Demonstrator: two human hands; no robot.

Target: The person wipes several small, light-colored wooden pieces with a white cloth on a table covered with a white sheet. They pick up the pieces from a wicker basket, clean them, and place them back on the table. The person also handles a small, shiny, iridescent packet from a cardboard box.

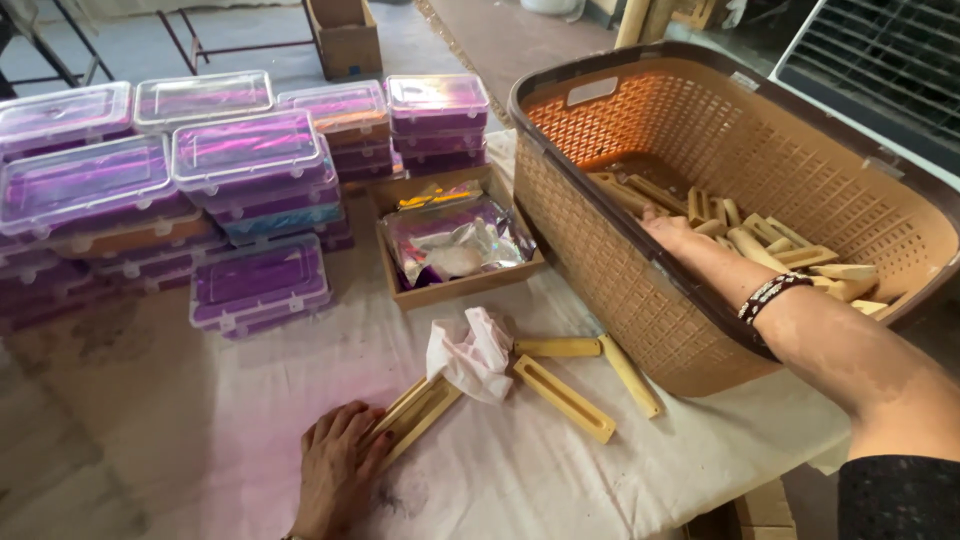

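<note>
My right hand (pixel 672 232) reaches down inside a large brown woven plastic basket (pixel 600 250), among several pale wooden pieces (pixel 760 245); its fingers are partly hidden, so a grip cannot be seen. A beaded bracelet sits on that wrist. My left hand (pixel 338 460) rests flat on the white cloth-covered table (pixel 200 420), fingertips touching the end of a slotted wooden bar (pixel 420 412). A crumpled white rag (pixel 470 352) lies over that bar. Three more wooden bars (pixel 565 398) lie beside the basket.
Stacks of clear-lidded purple plastic boxes (pixel 250 170) fill the left and back of the table. A shallow cardboard tray (pixel 455 290) holds shiny foil packets. A cardboard box (pixel 345 35) stands on the floor behind.
</note>
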